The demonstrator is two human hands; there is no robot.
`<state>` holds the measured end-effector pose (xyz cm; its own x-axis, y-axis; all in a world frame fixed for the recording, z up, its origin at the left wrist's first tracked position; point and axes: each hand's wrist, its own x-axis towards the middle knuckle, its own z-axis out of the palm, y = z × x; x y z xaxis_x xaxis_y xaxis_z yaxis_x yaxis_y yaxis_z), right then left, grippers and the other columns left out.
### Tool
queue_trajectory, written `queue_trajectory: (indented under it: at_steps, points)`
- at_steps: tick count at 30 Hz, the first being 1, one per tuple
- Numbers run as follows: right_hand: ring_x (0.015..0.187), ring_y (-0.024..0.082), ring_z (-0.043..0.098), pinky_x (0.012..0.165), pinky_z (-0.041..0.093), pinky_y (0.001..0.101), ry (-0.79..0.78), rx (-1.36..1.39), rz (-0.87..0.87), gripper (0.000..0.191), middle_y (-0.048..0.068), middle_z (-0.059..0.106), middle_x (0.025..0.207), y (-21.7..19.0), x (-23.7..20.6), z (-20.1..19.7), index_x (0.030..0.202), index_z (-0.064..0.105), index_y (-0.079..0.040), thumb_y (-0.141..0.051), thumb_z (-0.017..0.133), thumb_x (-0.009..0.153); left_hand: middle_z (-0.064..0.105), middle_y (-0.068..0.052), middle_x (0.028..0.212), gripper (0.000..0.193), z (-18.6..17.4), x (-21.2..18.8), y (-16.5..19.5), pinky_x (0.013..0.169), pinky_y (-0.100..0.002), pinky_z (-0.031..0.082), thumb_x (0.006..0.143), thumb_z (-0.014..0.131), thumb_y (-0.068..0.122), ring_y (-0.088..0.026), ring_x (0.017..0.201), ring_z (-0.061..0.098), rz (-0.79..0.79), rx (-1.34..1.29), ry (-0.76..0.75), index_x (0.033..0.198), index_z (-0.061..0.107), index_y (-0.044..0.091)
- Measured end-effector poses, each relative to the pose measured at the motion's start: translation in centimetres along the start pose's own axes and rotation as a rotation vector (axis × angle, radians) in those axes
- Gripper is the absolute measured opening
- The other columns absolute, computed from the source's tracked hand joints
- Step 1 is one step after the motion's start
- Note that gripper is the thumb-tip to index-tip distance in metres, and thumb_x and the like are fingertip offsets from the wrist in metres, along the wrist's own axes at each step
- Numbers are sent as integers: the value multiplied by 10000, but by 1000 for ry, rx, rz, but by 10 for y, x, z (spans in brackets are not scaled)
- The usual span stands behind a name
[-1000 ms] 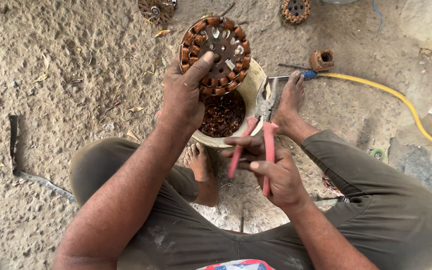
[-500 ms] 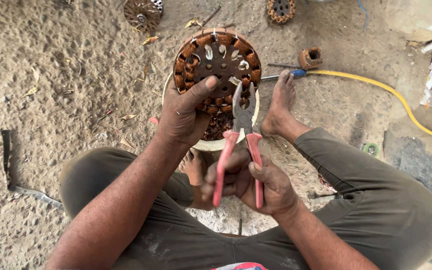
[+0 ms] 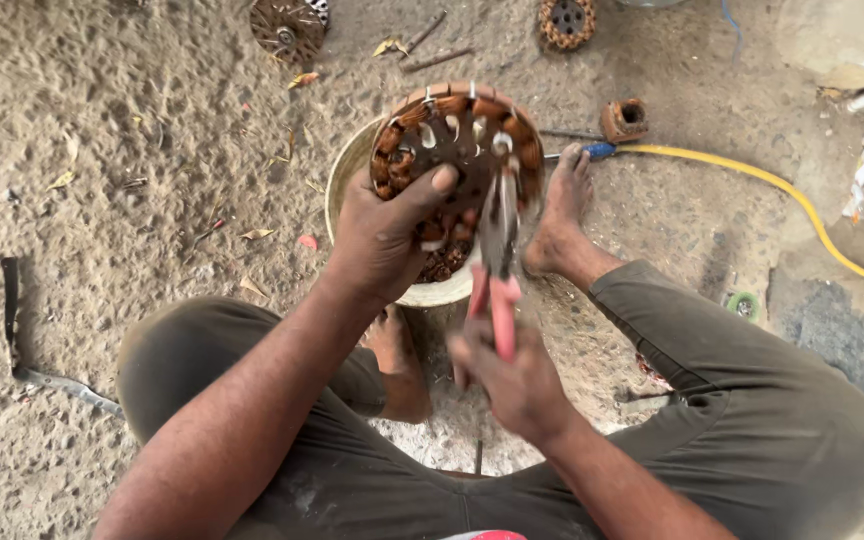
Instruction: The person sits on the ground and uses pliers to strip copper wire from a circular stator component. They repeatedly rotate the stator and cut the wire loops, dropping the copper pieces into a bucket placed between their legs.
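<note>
My left hand [image 3: 387, 238] grips a round motor stator [image 3: 457, 140] wound with copper coils, holding it tilted over a pale bucket [image 3: 347, 180]. My right hand [image 3: 512, 380] is closed on the red handles of a pair of pliers [image 3: 497, 250]. The pliers' jaws reach up onto the stator's right side, at the coils. The bucket holds scraps of copper wire, mostly hidden behind the stator and my left hand. I sit on the ground with my bare feet [image 3: 562, 215] on either side of the bucket.
Sandy ground lies all around. A yellow hose [image 3: 802, 205] runs off to the right. Another stator [image 3: 565, 20] and a round metal part [image 3: 287, 28] lie at the top. A small rusty cylinder [image 3: 624, 120] sits near my right foot. A metal bar [image 3: 14, 320] lies left.
My right hand has closed the pliers and raised them from my lap up to the stator's right side. My left hand has kept the stator over the bucket, tilting it slightly.
</note>
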<state>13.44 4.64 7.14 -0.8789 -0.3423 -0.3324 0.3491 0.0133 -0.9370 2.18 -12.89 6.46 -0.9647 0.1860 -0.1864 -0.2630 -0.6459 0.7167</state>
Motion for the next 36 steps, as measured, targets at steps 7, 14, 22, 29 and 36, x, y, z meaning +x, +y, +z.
queue_trajectory:
  at_steps: [7,14,22,29,36]
  points:
    - [510,177,593,476,469,364,366,-504,91,345,99,627,588,54,35,-4,718,646,-8,-270,709,935,784,-94,1038,365,14,-6,-22,866,-330,647,900,813,182,-160,918,760,185,458,325,1181,694,-18]
    - [760,341,697,692,592,473,413,-1059,-327,351,233,693,843,62,45,-20,1092,762,20,-285,713,926,784,-144,1043,304,8,-1,-16,839,-336,663,919,771,105,-174,910,767,182,398,396,1161,676,-53]
    - [647,250,629,483,576,369,378,-1317,-173,275,165,638,813,59,41,-33,1175,775,-34,-272,664,1094,772,-196,1027,451,1,6,22,843,-388,704,852,776,114,-259,923,800,-89,310,369,1233,620,-69]
    - [566,191,613,489,538,342,446,-1144,-303,301,121,586,778,57,44,-27,784,731,-44,-293,709,953,748,-205,1014,416,-4,4,25,829,-417,704,840,754,88,-265,921,791,-147,182,435,1188,569,-44]
    - [684,162,587,639,547,330,-167,516,15,324,61,567,836,38,14,-8,837,638,-34,-271,630,1057,732,-169,1091,481,-26,6,12,888,-444,657,855,803,96,-265,967,750,27,5,198,1253,581,-57]
